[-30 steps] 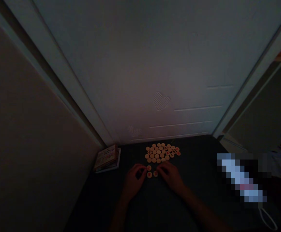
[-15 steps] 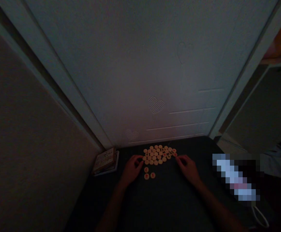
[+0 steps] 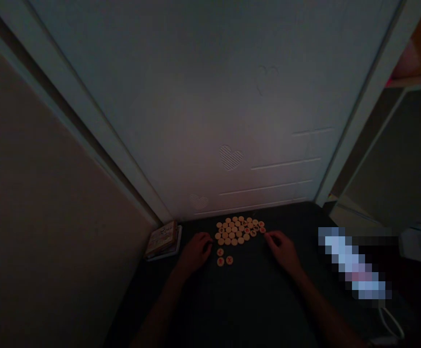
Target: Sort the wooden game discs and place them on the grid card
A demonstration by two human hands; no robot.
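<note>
A close-packed group of round wooden Chinese chess pieces (image 3: 234, 229) lies on the dark table, most of them plain side up. Below the group lie three pieces with red characters (image 3: 221, 261), set apart. My left hand (image 3: 197, 249) rests just left of the group, loosely curled with thumb and fingers a little apart; I see nothing in it. At the group's right end is a red-marked piece (image 3: 263, 230). Beside it, the thumb and forefinger of my right hand (image 3: 283, 249) come together at their tips. Whether they pinch anything is too dark to tell.
Stacked boxes or books (image 3: 163, 240) stand at the table's back left, against the wall. A pale panel with embossed hearts (image 3: 231, 157) rises behind the dark table (image 3: 254, 295). To the right lies a blurred-out bright object (image 3: 355, 266) with a white cord loop (image 3: 391, 323).
My left hand has drawn slightly left, off the edge of the group, and its fingers have curled in. My right hand has barely moved. The view has shifted a little.
</note>
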